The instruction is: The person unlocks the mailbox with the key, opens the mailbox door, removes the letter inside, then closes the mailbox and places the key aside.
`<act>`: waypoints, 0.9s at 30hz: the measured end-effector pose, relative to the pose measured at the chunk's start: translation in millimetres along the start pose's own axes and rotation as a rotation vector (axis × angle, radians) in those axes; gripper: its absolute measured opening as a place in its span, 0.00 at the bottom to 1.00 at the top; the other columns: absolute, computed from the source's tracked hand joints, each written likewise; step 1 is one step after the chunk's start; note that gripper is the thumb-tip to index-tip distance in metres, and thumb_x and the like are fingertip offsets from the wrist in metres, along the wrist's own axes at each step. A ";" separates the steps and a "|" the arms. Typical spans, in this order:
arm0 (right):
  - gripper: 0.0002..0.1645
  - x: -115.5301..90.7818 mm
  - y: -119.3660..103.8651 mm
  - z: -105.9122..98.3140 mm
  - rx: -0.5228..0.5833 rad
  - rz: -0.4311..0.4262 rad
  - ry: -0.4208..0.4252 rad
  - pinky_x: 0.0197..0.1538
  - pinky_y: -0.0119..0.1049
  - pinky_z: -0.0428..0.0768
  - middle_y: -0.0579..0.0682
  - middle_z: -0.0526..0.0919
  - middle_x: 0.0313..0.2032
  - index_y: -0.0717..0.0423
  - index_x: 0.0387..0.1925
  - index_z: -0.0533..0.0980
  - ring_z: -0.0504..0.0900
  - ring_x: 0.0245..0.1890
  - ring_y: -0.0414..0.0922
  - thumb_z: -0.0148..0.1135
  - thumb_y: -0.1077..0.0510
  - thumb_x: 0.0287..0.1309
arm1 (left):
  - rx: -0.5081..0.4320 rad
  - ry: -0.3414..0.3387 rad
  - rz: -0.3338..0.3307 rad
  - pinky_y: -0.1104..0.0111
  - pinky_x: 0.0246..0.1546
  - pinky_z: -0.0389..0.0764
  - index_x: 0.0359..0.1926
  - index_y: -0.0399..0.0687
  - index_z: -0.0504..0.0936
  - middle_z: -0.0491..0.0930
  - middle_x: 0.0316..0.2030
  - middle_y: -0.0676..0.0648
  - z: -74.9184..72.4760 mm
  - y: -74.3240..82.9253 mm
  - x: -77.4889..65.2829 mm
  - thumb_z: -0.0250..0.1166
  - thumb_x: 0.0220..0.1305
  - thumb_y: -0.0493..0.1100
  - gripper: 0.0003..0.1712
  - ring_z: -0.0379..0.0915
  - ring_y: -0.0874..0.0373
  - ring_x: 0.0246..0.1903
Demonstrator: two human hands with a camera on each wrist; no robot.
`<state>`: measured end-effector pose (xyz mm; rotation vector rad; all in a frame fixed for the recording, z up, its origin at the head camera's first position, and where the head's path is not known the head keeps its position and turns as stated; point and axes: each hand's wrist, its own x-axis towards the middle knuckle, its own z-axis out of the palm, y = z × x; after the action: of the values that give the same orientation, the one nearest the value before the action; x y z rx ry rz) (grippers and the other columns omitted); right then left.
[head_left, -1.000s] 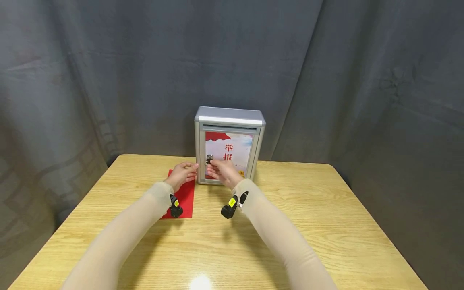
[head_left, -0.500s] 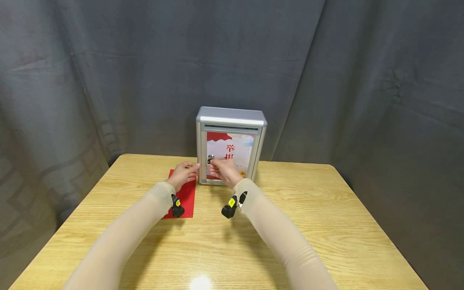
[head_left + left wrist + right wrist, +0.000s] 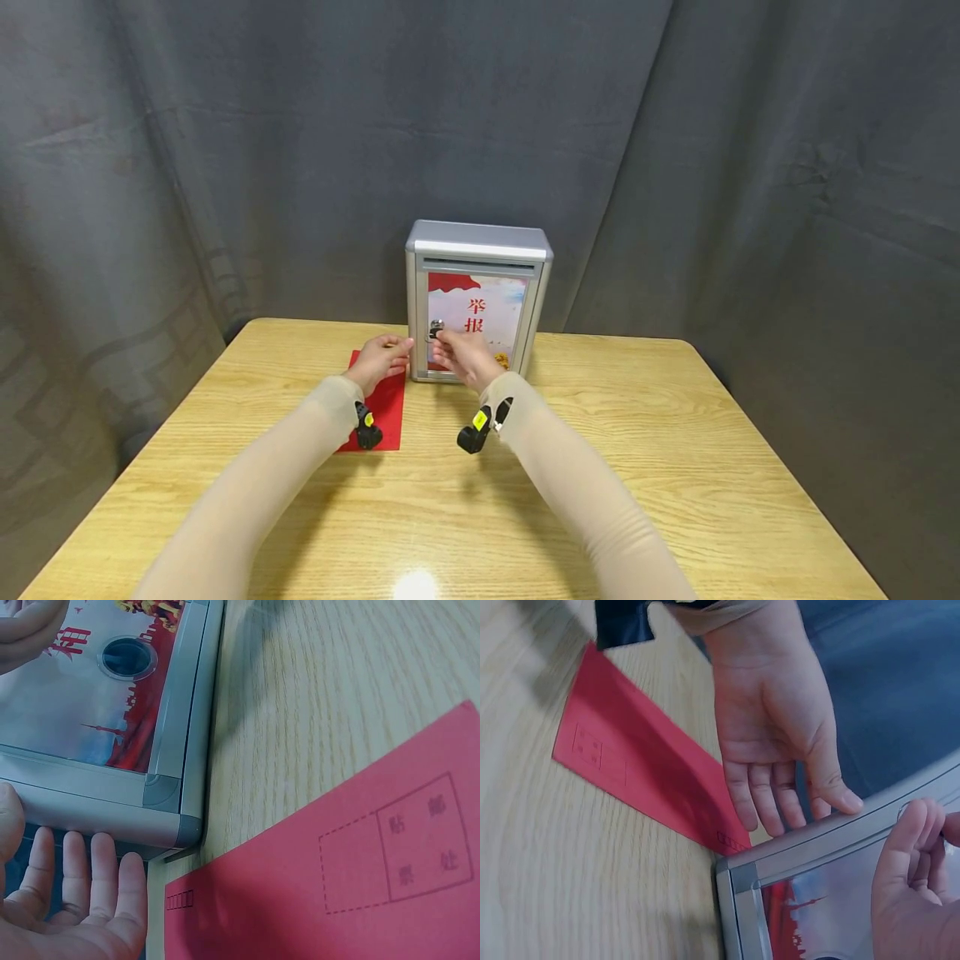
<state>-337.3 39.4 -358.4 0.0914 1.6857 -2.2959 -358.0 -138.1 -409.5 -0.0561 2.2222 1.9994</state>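
A silver metal box with a slot near its top stands upright at the table's back, a printed poster on its front. My right hand pinches a small black-headed key at the silver lock on the door's left side. A thin ring shows by those fingers in the right wrist view. My left hand is at the box's left side, fingers extended along it and the thumb at the front edge. Beneath this hand lies a red envelope.
The box and envelope rest on a light wooden table. Grey curtains hang behind and on both sides. A round window is set low in the box's front.
The view has shifted very slightly since the first frame. Both hands keep their places at the box, and the door stays closed.
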 end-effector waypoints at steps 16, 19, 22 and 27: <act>0.09 -1.8 1.4 -1.0 0.055 0.021 0.003 0.28 0.22 0.81 0.47 0.80 0.23 0.60 0.30 0.77 0.77 0.20 0.35 0.54 0.64 0.66 | 0.004 -0.004 0.015 0.54 0.64 0.70 0.63 0.32 0.64 0.71 0.56 0.33 0.5 1.5 -2.1 0.56 0.71 0.51 0.31 0.71 0.41 0.57; 0.08 -1.4 1.9 -0.9 0.045 0.006 -0.002 0.28 0.22 0.81 0.47 0.80 0.24 0.60 0.30 0.77 0.77 0.20 0.35 0.54 0.65 0.66 | 0.001 -0.004 0.017 0.54 0.64 0.70 0.63 0.32 0.64 0.71 0.56 0.34 0.8 2.1 -3.0 0.56 0.71 0.51 0.30 0.71 0.41 0.57; 0.09 -0.8 2.0 -0.6 0.016 -0.014 0.000 0.27 0.22 0.80 0.47 0.80 0.23 0.60 0.30 0.77 0.77 0.20 0.35 0.54 0.65 0.66 | 0.003 -0.004 0.016 0.54 0.65 0.70 0.63 0.33 0.64 0.71 0.56 0.34 1.0 2.6 -3.6 0.56 0.70 0.51 0.31 0.71 0.41 0.57; 0.10 0.7 1.6 0.2 0.006 -0.026 0.002 0.25 0.22 0.79 0.46 0.79 0.21 0.60 0.28 0.77 0.76 0.18 0.34 0.54 0.65 0.66 | -0.006 0.001 0.009 0.54 0.65 0.70 0.62 0.33 0.65 0.72 0.55 0.34 1.2 3.3 -3.4 0.57 0.70 0.51 0.30 0.71 0.41 0.57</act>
<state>-337.5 38.7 -359.9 0.0736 1.6909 -2.3198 -355.0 -136.8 -405.9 -0.0475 2.2209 2.0111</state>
